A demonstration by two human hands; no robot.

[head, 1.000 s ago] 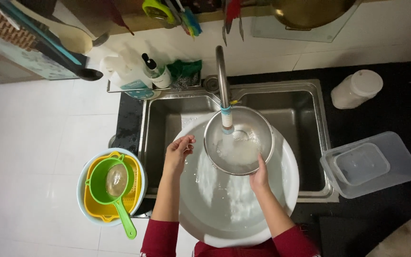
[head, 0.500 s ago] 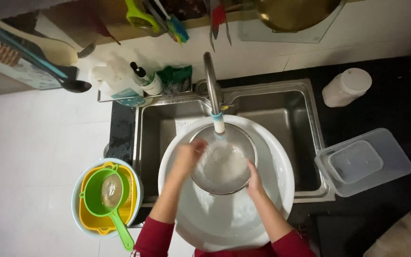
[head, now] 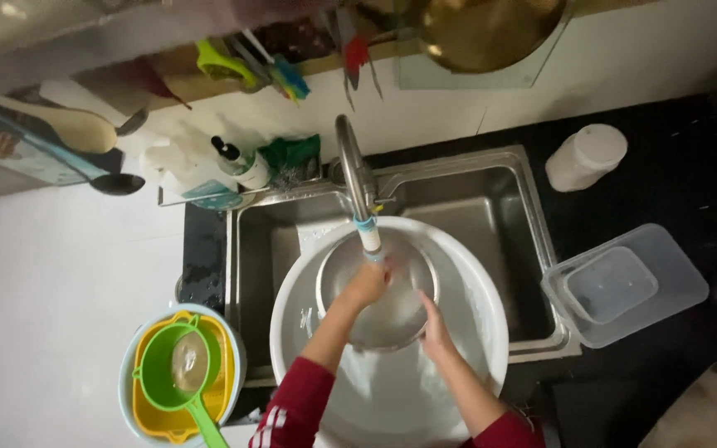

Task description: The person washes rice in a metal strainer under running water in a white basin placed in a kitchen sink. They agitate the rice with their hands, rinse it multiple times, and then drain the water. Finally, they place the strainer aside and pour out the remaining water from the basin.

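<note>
Left hand [head: 368, 284]: inside steel bowl [head: 379, 319], under tap [head: 357, 178]; grip unclear.
Right hand [head: 435, 332]: grasps the bowl's rim, over white basin [head: 479, 307].

Both hands meet over a basin [head: 475, 332] that sits in the sink [head: 491, 216]. A bowl [head: 375, 319] rests inside the basin, under the tap [head: 357, 178]. The left hand [head: 367, 284] is in the bowl; the right hand [head: 435, 332] holds its rim. Left of the left hand, stacked bowls [head: 147, 406] hold a strainer [head: 178, 373]. Right of the right hand lies a container [head: 624, 282], with a jar [head: 584, 158] behind it.
</note>
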